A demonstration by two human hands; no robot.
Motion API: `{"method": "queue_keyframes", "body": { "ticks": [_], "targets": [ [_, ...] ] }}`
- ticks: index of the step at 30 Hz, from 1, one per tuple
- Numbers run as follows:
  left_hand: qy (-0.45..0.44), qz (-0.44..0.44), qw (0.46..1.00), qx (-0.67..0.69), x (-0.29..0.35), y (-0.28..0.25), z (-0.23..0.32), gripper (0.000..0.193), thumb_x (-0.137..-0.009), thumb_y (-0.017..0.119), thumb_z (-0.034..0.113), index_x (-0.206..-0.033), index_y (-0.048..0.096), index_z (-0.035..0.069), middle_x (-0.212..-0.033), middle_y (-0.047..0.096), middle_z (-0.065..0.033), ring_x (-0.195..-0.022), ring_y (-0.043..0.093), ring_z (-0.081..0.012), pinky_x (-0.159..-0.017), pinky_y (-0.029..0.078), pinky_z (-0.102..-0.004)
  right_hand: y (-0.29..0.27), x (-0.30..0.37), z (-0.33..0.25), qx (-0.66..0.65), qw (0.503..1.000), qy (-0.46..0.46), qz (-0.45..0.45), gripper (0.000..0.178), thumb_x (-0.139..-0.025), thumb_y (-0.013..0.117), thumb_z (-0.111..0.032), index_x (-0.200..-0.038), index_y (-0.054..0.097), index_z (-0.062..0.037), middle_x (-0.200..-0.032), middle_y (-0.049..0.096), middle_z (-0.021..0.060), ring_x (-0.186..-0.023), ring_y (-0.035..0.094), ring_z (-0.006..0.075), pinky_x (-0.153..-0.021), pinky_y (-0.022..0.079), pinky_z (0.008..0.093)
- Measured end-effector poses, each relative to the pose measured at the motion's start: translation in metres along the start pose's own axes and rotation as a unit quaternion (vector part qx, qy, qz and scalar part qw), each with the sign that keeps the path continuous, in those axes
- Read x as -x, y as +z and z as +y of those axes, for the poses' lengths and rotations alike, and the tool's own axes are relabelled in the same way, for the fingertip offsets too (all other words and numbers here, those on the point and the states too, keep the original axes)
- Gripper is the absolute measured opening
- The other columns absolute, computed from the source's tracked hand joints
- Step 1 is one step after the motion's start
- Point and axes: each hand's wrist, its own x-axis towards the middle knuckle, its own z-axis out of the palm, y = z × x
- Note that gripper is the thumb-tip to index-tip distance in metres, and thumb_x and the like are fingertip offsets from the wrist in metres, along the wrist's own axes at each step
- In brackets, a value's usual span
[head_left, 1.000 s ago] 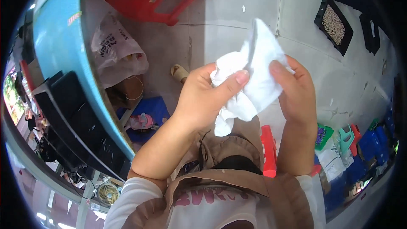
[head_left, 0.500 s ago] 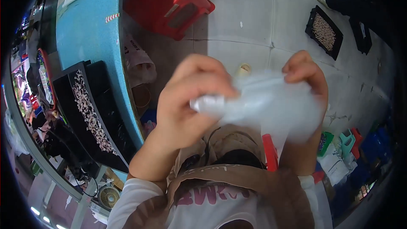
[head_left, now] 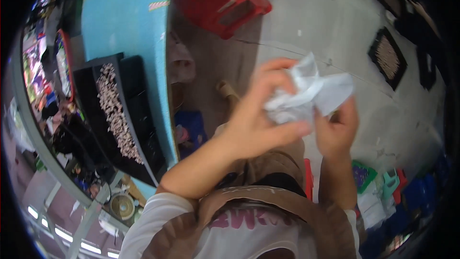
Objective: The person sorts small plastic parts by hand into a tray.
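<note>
White cloth (head_left: pixel 297 98), crumpled and blurred, is gripped by the curled left hand (head_left: pixel 256 122); the right hand (head_left: pixel 339 129), fingertips partly hidden, pinches its edge. A black tray (head_left: pixel 92 91) lies near the right edge of the blue worktop (head_left: pixel 127 24), a cut-off red stool (head_left: pixel 208 0) beyond.

Visible are the wearer's two hands (head_left: pixel 258 122), one white bundle (head_left: pixel 303 92) and one fan (head_left: pixel 122 206)
</note>
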Motion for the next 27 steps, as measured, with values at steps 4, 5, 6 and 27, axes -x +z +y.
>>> {"method": "queue_keyframes", "body": {
  "ticks": [4, 5, 6, 27],
  "targets": [
    [-0.295, 0.138, 0.934, 0.145, 0.003, 0.008, -0.035, 0.026, -0.083, 0.063, 0.014, -0.104, 0.051, 0.002, -0.092, 0.058, -0.0027, -0.082, 0.053, -0.0073, -0.070, 0.044, -0.0210, 0.020, 0.014, 0.020, -0.098, 0.965, 0.243, 0.001, 0.021, -0.076, 0.057, 0.002, -0.097, 0.058, -0.0015, -0.089, 0.056, 0.0034, -0.075, 0.051, 0.0083, -0.066, 0.040, 0.0205],
    [-0.293, 0.150, 0.934, 0.139, 0.001, 0.004, -0.036, 0.028, -0.084, 0.062, 0.015, -0.105, 0.052, 0.000, -0.087, 0.059, -0.0005, -0.076, 0.054, -0.0057, -0.065, 0.045, -0.0192, 0.016, 0.014, 0.020, -0.189, 0.925, 0.330, 0.018, 0.017, -0.078, 0.057, 0.001, -0.095, 0.058, -0.0013, -0.084, 0.057, 0.0012, -0.072, 0.049, 0.0058, -0.064, 0.038, 0.0188],
    [-0.294, 0.173, 0.933, 0.118, 0.000, 0.004, -0.035, 0.030, -0.084, 0.062, 0.014, -0.107, 0.052, -0.001, -0.090, 0.060, -0.0024, -0.075, 0.054, -0.0057, -0.065, 0.045, -0.0197, 0.003, 0.017, 0.027, -0.144, 0.926, 0.348, -0.019, 0.010, -0.082, 0.057, -0.006, -0.091, 0.058, -0.0012, -0.073, 0.054, -0.0023, -0.064, 0.045, 0.0026, -0.059, 0.034, 0.0167],
    [-0.210, 0.232, 0.940, 0.139, 0.000, 0.020, -0.015, 0.031, -0.092, 0.046, 0.015, -0.120, 0.044, 0.001, -0.104, 0.053, -0.0042, -0.093, 0.049, -0.0089, -0.081, 0.040, -0.0226, -0.014, 0.002, 0.010, -0.245, 0.901, 0.345, 0.097, 0.017, -0.084, 0.054, -0.011, -0.092, 0.057, 0.0037, -0.076, 0.055, 0.0000, -0.067, 0.047, 0.0043, -0.060, 0.036, 0.0185]
  ]
}}
